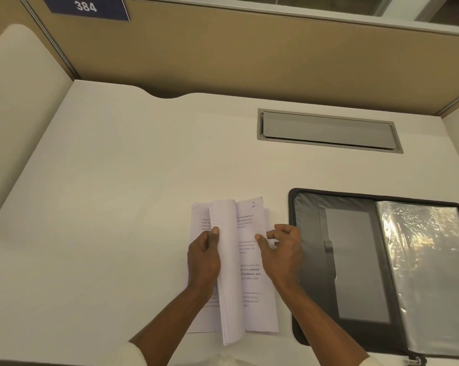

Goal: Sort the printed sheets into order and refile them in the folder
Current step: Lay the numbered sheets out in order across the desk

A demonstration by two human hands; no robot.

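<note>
Holding curled sheets (250, 286), left hand (203, 257) (folder (311, 273) edge just beside).

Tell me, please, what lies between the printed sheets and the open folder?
Head view: only the right hand, pinching the printed sheets, and bare desk beside the folder.

Printed sheets (249, 286) on desk (117, 194); left grip (203, 257) holds a curled-back bundle, right grip (283, 249) pinches one edge. Open folder (355, 260) alongside, right.
</note>
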